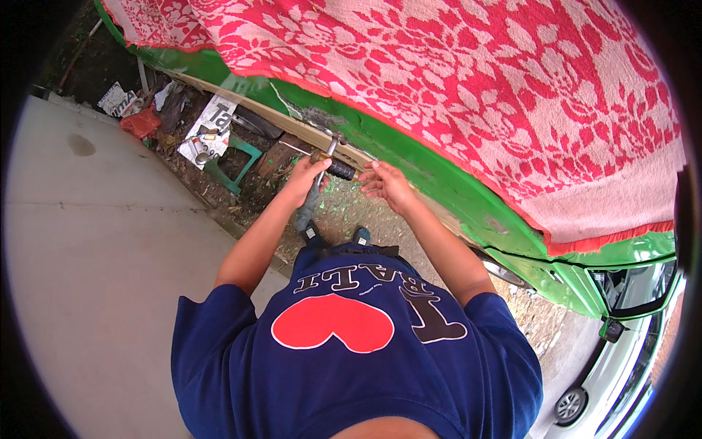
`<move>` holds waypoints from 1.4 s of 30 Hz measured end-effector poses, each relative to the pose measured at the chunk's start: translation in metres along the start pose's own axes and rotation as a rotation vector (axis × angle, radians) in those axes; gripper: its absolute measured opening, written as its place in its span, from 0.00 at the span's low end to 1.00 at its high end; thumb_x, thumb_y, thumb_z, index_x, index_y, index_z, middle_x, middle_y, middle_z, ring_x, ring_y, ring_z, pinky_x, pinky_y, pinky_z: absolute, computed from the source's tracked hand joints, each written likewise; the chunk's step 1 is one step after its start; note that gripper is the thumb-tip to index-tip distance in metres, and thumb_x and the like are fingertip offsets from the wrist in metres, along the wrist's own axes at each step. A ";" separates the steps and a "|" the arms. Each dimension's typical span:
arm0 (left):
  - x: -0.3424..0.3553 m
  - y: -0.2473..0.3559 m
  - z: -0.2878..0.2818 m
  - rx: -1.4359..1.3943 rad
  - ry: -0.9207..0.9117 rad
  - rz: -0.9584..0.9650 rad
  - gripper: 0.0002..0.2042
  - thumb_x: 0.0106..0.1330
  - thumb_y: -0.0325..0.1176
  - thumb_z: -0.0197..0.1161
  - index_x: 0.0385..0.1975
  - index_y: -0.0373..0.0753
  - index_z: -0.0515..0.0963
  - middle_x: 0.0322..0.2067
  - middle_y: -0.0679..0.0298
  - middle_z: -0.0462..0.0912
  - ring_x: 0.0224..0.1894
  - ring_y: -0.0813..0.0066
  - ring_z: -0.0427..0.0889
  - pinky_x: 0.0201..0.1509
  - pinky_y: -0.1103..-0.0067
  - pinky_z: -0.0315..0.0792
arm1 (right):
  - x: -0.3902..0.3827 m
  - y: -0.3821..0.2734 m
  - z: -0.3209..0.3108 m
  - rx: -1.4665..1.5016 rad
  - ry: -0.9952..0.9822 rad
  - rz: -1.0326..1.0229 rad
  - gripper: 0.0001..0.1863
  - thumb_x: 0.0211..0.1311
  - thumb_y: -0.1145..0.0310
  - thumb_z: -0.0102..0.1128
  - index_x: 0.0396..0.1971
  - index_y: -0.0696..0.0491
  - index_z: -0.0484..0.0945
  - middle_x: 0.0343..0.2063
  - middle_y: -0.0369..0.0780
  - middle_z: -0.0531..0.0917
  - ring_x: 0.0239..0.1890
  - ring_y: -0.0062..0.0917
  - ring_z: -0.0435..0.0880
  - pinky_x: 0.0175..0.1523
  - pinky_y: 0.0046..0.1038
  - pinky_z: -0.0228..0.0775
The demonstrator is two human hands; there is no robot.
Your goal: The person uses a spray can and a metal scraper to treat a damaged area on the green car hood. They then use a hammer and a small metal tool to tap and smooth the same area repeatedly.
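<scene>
My left hand [306, 178] is closed around a tool with a small metal hammer head [334, 138] that sticks up above the fist. A short black grip with a brass end [341, 171] runs from that fist toward my right hand [388, 186]. The right hand's fingertips reach the brass end, beside the lower edge of a green car body [468, 208]. Whether those fingers pinch the grip is unclear. Both hands work at a scraped, bare patch of the car's sill [322, 121].
A red and white patterned cloth [453, 80] covers the car's top. Scrap, paper and a green plastic stool [234, 162] lie along the dirt strip by the concrete slab [95, 241]. A white car [614, 366] stands at lower right. Green paint flakes dot the ground.
</scene>
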State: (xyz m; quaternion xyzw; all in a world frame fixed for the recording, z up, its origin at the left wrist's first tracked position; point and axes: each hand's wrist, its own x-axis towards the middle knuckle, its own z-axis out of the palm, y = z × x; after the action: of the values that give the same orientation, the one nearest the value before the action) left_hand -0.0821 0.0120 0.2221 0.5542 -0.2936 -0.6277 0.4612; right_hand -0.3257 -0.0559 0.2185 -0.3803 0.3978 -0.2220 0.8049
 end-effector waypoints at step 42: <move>0.008 0.020 0.004 -0.263 -0.266 -0.196 0.20 0.72 0.49 0.55 0.53 0.39 0.70 0.46 0.60 0.80 0.45 0.65 0.82 0.38 0.58 0.82 | 0.040 0.019 0.004 0.398 0.023 -0.080 0.11 0.73 0.63 0.53 0.45 0.53 0.78 0.31 0.34 0.81 0.35 0.26 0.85 0.39 0.31 0.80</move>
State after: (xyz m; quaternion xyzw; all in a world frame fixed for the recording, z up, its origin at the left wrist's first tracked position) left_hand -0.0805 -0.0038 0.2373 0.4273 -0.2119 -0.7701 0.4236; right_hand -0.2976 -0.0690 0.1861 -0.2268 0.3398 -0.3322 0.8501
